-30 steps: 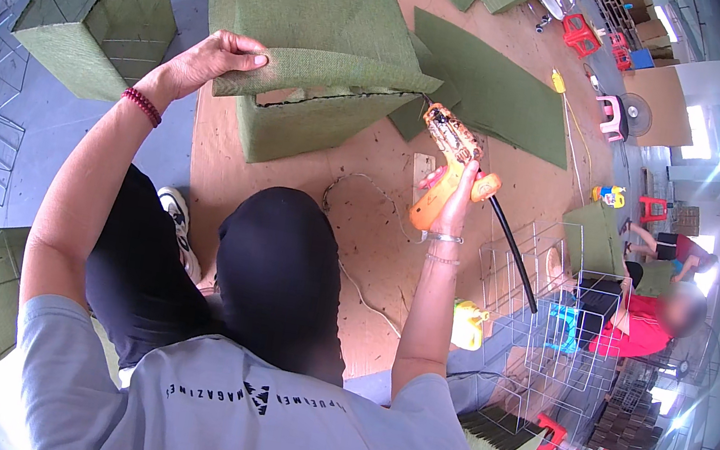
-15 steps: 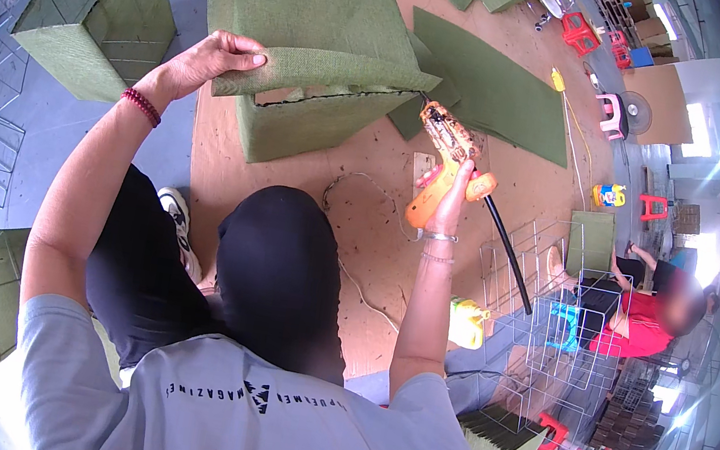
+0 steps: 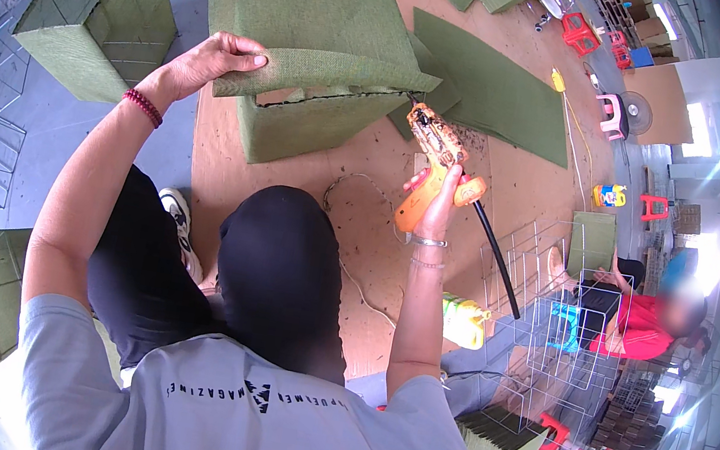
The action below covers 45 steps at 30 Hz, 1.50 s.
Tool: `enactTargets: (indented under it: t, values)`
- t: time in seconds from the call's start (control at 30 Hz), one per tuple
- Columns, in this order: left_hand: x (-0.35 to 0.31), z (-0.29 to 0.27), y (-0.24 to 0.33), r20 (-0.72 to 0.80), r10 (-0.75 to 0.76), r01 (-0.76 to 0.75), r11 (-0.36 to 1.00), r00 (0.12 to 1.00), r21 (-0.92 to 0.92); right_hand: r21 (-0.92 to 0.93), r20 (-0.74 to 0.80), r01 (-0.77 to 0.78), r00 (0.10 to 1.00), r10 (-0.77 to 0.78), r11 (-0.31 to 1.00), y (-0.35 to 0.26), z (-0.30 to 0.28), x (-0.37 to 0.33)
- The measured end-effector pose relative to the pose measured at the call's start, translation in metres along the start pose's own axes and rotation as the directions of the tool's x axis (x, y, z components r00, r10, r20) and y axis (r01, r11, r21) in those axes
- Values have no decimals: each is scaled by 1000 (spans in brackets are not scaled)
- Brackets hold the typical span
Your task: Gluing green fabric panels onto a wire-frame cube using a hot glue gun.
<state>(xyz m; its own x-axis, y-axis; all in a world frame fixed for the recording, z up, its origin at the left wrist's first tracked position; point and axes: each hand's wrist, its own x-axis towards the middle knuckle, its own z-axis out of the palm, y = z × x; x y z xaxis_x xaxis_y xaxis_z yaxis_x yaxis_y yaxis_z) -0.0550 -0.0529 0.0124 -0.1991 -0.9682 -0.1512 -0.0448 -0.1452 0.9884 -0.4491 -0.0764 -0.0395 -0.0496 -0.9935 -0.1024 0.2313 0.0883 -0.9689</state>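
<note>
In front of my knees stands a green fabric-covered box, with a loose flap along its near upper edge. My left hand pinches the flap's left end between thumb and fingers, holding it up off the edge. Wrapped around an orange hot glue gun is my right hand. The gun's dark tip touches or nearly touches the edge near the box's right corner; I cannot tell which. A black glue stick sticks out of the gun's rear. Dark glue marks line the edge under the flap.
Flat green fabric sheets lie right of the box on a brown board. Another green box stands at far left. Wire frames stand at right, near a seated person in red. A yellow bottle is beside my right forearm.
The glue gun in my right hand has shifted slightly left and toward me, its tip moving left along the box edge. My left hand keeps the flap nearly still.
</note>
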Motion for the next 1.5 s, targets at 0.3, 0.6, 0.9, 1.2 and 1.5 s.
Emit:
enactTargets:
  t: [0.3, 0.6, 0.9, 1.2, 1.5]
  values:
    - [-1, -3, 0, 13, -13, 13, 1000, 1000, 7, 42, 16, -15, 1000, 14, 999, -5, 14, -14]
    - [0, -3, -3, 3, -13, 13, 1000, 1000, 7, 68, -4, -73, 997, 73, 995, -2, 17, -16]
    - [-1, -2, -1, 7, -18, 18, 1000, 1000, -6, 77, 32, -15, 999, 13, 997, -2, 26, -26]
    - [0, 1, -1, -20, 7, -6, 999, 1000, 34, 73, 96, -91, 992, 83, 993, 13, 25, -30]
    - [-1, 1, 0, -16, -3, 3, 1000, 1000, 13, 9, 138, -89, 987, 87, 996, 16, 31, -39]
